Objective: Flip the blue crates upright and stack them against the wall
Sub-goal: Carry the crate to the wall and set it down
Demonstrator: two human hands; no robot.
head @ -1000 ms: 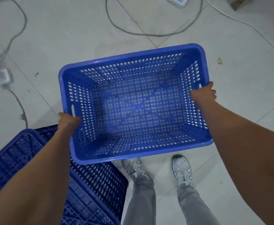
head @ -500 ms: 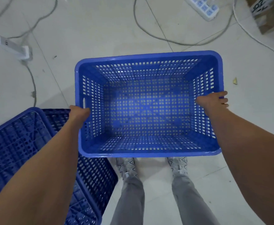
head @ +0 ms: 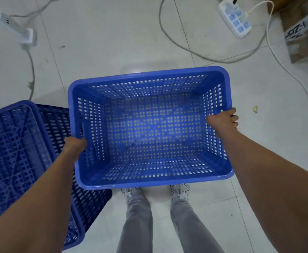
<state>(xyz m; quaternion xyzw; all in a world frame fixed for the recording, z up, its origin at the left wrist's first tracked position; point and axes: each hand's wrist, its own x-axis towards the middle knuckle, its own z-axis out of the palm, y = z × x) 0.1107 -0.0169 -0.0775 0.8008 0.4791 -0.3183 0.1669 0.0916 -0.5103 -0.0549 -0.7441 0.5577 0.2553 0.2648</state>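
Observation:
An upright blue perforated crate is held in the air above my feet, open side up and empty. My left hand grips its left side wall below the handle slot. My right hand grips the right rim at the handle. A second blue crate lies upside down on the floor at the lower left, its ribbed bottom facing up, partly hidden by my left forearm. No wall is in view.
The floor is pale tile. A white power strip with cables lies at the top right, beside a cardboard box. Another white strip and its cable lie at the top left. A small yellow scrap lies right of the crate.
The view has swung so the power strip and cardboard box came into sight at the top right. The held crate levelled out and stayed in both hands; the overturned crate shows more at the left.

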